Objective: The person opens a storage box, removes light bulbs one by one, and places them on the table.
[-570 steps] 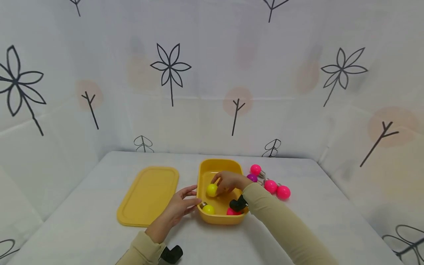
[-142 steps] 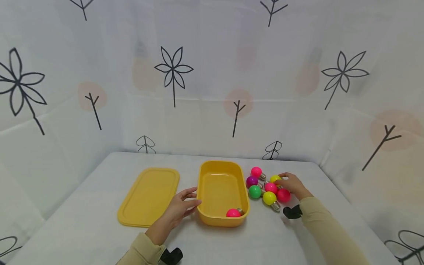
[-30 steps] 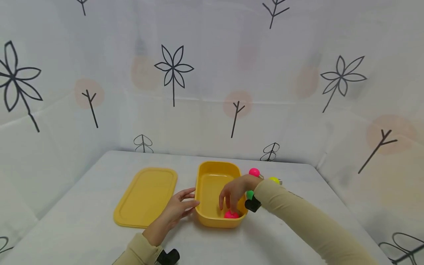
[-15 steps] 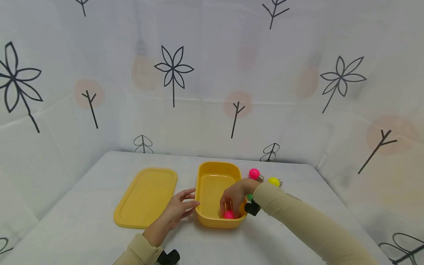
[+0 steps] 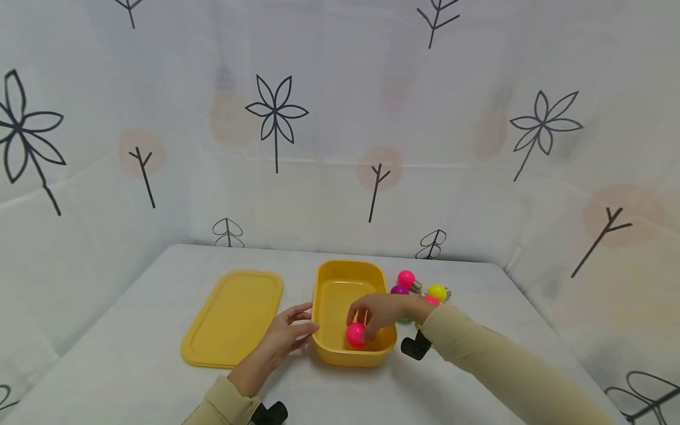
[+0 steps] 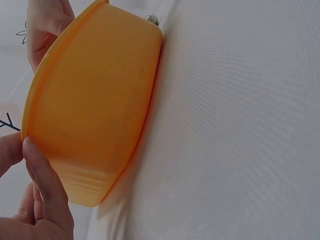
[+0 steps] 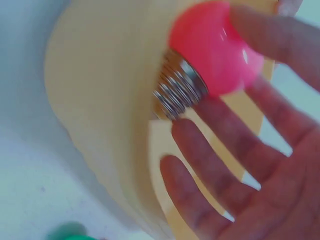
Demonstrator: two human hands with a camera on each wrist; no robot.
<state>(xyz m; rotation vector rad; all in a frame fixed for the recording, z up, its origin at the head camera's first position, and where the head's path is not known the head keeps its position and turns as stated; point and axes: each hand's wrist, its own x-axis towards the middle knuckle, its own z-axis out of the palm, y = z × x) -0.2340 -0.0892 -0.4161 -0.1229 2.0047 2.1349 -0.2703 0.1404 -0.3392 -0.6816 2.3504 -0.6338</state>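
My right hand [image 5: 381, 311] is over the near half of a yellow plastic box [image 5: 350, 358], holding a pink light bulb [image 5: 355, 334]. In the right wrist view the bulb's silver screw base [image 7: 181, 86] points down and left, with thumb and fingertips round the pink globe. At the box's left side my left hand [image 5: 284, 337] grips the rim. The left wrist view has its thumb [image 6: 46, 172] against the outer wall and a finger over the rim. The front wall hides part of the box floor.
Right of the box lie several bulbs, among them a pink one [image 5: 406, 278], a purple one [image 5: 399, 290] and a yellow one [image 5: 438, 292]; my right forearm covers some. A flat yellow lid [image 5: 234, 319] lies to the left on the white-covered table [image 5: 133, 336].
Yellow bulbs seen in the box earliest now lie in the pile at right. Since a second ago, my right hand has grasped the pink bulb and raised it from the box's near end.
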